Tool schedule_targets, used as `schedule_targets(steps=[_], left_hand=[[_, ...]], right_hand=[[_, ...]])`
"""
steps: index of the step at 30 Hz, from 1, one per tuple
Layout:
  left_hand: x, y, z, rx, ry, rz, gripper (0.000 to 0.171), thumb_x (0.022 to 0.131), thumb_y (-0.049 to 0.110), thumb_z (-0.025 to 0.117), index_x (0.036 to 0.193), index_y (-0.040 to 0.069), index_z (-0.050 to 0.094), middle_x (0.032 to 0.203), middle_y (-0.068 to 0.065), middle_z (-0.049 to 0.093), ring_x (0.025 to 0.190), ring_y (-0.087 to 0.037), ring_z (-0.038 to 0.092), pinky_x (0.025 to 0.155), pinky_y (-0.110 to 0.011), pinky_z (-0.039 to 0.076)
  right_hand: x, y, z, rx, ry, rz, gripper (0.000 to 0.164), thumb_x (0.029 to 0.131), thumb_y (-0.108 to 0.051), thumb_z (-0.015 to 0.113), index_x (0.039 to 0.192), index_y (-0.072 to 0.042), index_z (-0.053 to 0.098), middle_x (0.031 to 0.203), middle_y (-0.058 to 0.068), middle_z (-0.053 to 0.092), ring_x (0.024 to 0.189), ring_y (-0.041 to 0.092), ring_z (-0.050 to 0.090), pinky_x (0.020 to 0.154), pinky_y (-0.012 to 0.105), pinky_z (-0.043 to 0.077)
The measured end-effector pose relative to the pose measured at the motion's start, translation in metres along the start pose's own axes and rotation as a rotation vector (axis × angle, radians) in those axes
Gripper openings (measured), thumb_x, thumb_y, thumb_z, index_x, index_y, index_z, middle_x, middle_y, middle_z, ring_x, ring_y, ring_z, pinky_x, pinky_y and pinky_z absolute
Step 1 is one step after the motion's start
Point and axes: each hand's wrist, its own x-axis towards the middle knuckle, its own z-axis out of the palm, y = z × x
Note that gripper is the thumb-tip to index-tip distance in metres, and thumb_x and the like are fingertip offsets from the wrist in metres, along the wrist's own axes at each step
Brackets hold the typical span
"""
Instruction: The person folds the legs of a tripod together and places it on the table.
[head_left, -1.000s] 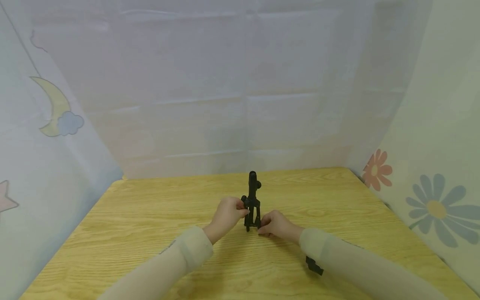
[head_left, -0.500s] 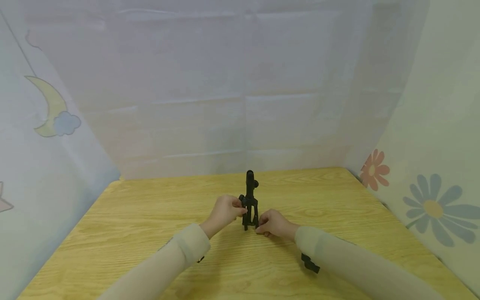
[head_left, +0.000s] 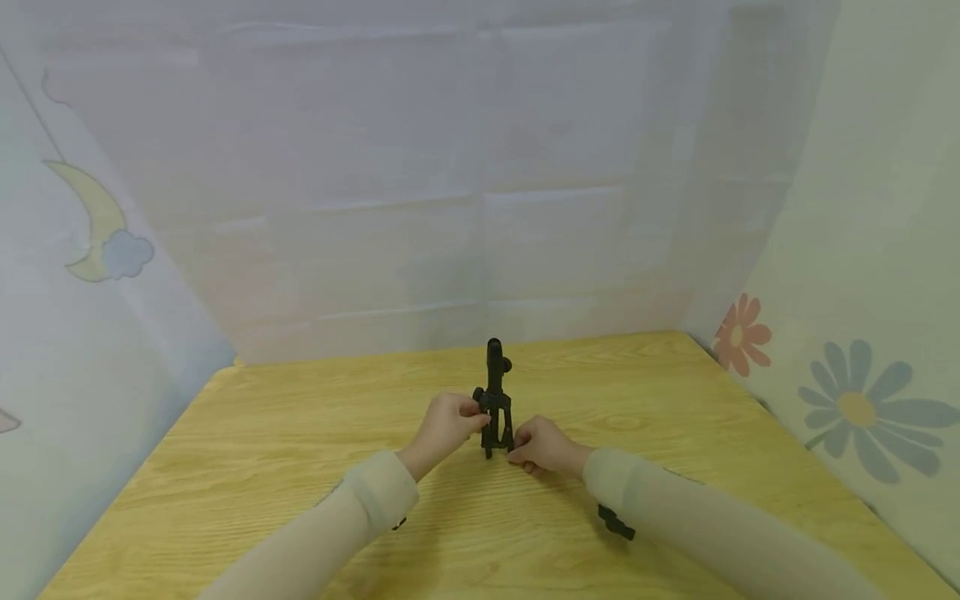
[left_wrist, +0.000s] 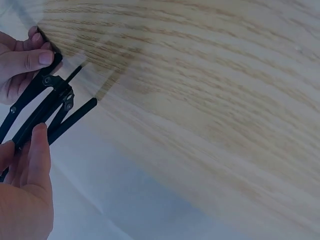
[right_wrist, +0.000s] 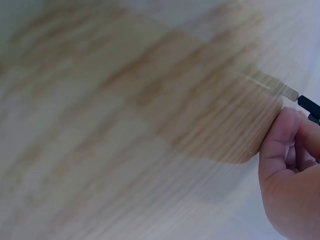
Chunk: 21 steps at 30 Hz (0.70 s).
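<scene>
A small black tripod (head_left: 494,379) stands upright on the wooden table in the head view, its legs only partly spread. My left hand (head_left: 446,423) holds it from the left, just below the side knob, where the legs begin. At the right, my right hand (head_left: 547,446) pinches the lower end of one leg close to the tabletop. The left wrist view shows the tripod's legs (left_wrist: 75,119) and braces between both hands, with the right thumb pressed on a leg end. In the right wrist view, only a leg tip (right_wrist: 309,104) shows beyond the curled fingers (right_wrist: 287,125).
The yellow wood-grain table (head_left: 300,433) reaches back to a pale hanging cloth (head_left: 375,208). Printed cloth walls flank it, with a moon on the left and flowers (head_left: 855,408) on the right. A black device (head_left: 617,522) sits under my right wrist.
The whole scene shifts slightly left in the head view. Both hands keep their hold on the tripod, with hardly any motion between them.
</scene>
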Motion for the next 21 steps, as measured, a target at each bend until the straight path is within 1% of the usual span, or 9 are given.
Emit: schedule_targets(steps=[1, 3, 4, 7, 8, 11, 16, 18, 21], left_hand=[[0.0005, -0.0004, 0.0002, 0.004, 0.000, 0.016, 0.026, 0.092, 0.004, 0.066, 0.067, -0.001, 0.062, 0.074, -0.014, 0.067, 0.050, -0.016, 0.048, 0.050, -0.023, 0.041], [0.0009, -0.0021, -0.0001, 0.006, -0.001, 0.040, 0.031, 0.092, 0.002, 0.065, 0.063, -0.002, 0.057, 0.072, -0.014, 0.066, 0.050, -0.016, 0.047, 0.050, -0.023, 0.041], [0.0011, -0.0031, -0.0007, 0.007, -0.002, 0.051, 0.032, 0.092, 0.002, 0.065, 0.062, -0.002, 0.056, 0.072, -0.014, 0.065, 0.050, -0.018, 0.049, 0.051, -0.023, 0.042], [0.0012, -0.0060, -0.0036, -0.004, -0.015, 0.072, 0.030, 0.092, 0.000, 0.065, 0.063, -0.003, 0.058, 0.074, -0.011, 0.067, 0.062, -0.033, 0.061, 0.055, -0.024, 0.048], [0.0012, -0.0065, -0.0043, 0.000, -0.024, 0.083, 0.031, 0.092, 0.000, 0.065, 0.062, -0.002, 0.058, 0.074, -0.012, 0.066, 0.065, -0.037, 0.062, 0.055, -0.024, 0.049], [0.0019, -0.0060, -0.0055, 0.001, -0.060, 0.105, 0.033, 0.092, 0.000, 0.064, 0.060, -0.001, 0.055, 0.071, -0.014, 0.065, 0.065, -0.042, 0.061, 0.055, -0.026, 0.050], [0.0027, -0.0038, -0.0073, -0.004, -0.102, 0.097, 0.027, 0.092, 0.001, 0.064, 0.066, -0.006, 0.062, 0.073, -0.015, 0.067, 0.068, -0.041, 0.064, 0.060, -0.038, 0.056], [0.0026, -0.0037, -0.0084, -0.006, -0.111, 0.092, 0.027, 0.092, 0.001, 0.064, 0.066, -0.006, 0.062, 0.074, -0.016, 0.067, 0.071, -0.040, 0.066, 0.063, -0.043, 0.057], [0.0021, -0.0046, -0.0095, -0.014, -0.116, 0.088, 0.029, 0.092, 0.001, 0.064, 0.064, -0.006, 0.059, 0.074, -0.019, 0.065, 0.074, -0.039, 0.067, 0.064, -0.042, 0.057]], right_hand=[[-0.0002, -0.0001, -0.0004, 0.001, 0.000, -0.002, 0.019, 0.087, 0.002, 0.069, 0.070, 0.001, 0.063, 0.056, 0.003, 0.056, 0.048, 0.010, 0.053, 0.048, 0.026, 0.051], [-0.0003, 0.0003, -0.0009, 0.013, -0.001, -0.006, 0.019, 0.088, 0.003, 0.068, 0.070, 0.002, 0.063, 0.056, 0.004, 0.056, 0.048, 0.010, 0.053, 0.048, 0.027, 0.052], [0.0001, 0.0007, -0.0008, 0.019, -0.004, -0.008, 0.019, 0.088, 0.003, 0.068, 0.070, 0.002, 0.063, 0.056, 0.004, 0.056, 0.048, 0.010, 0.053, 0.048, 0.027, 0.052], [0.0008, 0.0010, -0.0002, 0.030, -0.015, -0.014, 0.020, 0.088, 0.004, 0.067, 0.068, 0.003, 0.062, 0.055, 0.004, 0.055, 0.047, 0.010, 0.052, 0.047, 0.027, 0.052], [0.0012, 0.0012, 0.0003, 0.033, -0.017, -0.016, 0.021, 0.088, 0.004, 0.067, 0.068, 0.003, 0.062, 0.055, 0.003, 0.055, 0.046, 0.010, 0.052, 0.046, 0.027, 0.052], [0.0021, 0.0012, 0.0021, 0.023, -0.017, -0.013, 0.022, 0.088, 0.004, 0.067, 0.067, 0.002, 0.062, 0.053, 0.002, 0.053, 0.045, 0.010, 0.050, 0.044, 0.025, 0.050], [0.0013, -0.0019, 0.0026, 0.018, -0.010, 0.011, 0.021, 0.088, 0.004, 0.068, 0.068, 0.001, 0.062, 0.052, 0.002, 0.052, 0.044, 0.009, 0.049, 0.043, 0.024, 0.049], [0.0014, -0.0036, 0.0023, 0.017, -0.010, 0.015, 0.020, 0.088, 0.003, 0.068, 0.069, 0.001, 0.062, 0.052, 0.002, 0.052, 0.043, 0.009, 0.049, 0.043, 0.024, 0.049], [0.0023, -0.0048, 0.0026, 0.017, -0.009, 0.012, 0.020, 0.088, 0.003, 0.068, 0.069, 0.002, 0.062, 0.052, 0.002, 0.051, 0.043, 0.009, 0.048, 0.043, 0.025, 0.049]])
